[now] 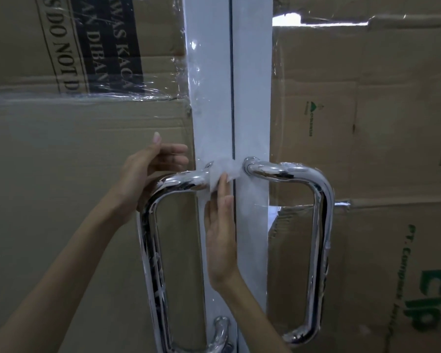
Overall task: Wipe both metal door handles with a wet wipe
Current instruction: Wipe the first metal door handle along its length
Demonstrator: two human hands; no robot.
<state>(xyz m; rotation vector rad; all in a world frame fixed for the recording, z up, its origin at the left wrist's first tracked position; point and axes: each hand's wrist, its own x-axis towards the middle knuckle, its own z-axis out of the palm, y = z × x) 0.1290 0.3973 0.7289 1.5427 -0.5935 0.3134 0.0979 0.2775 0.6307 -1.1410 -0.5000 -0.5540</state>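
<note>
Two chrome D-shaped door handles are mounted on a white double door. The left handle (150, 250) has its top bar under my hands; the right handle (321, 225) is untouched. A white wet wipe (223, 169) is draped over the inner end of the left handle's top bar, beside the door seam. My right hand (220, 233) reaches up from below, fingertips pressing the wipe against the bar. My left hand (148, 171) is behind the left handle's upper bend, fingers spread, thumb raised, holding nothing that I can see.
The white door frame (214, 98) has a dark centre seam. Flattened cardboard (61, 174) taped with clear plastic covers the glass on both sides. Another chrome fitting (220, 332) curves out at the bottom near the seam.
</note>
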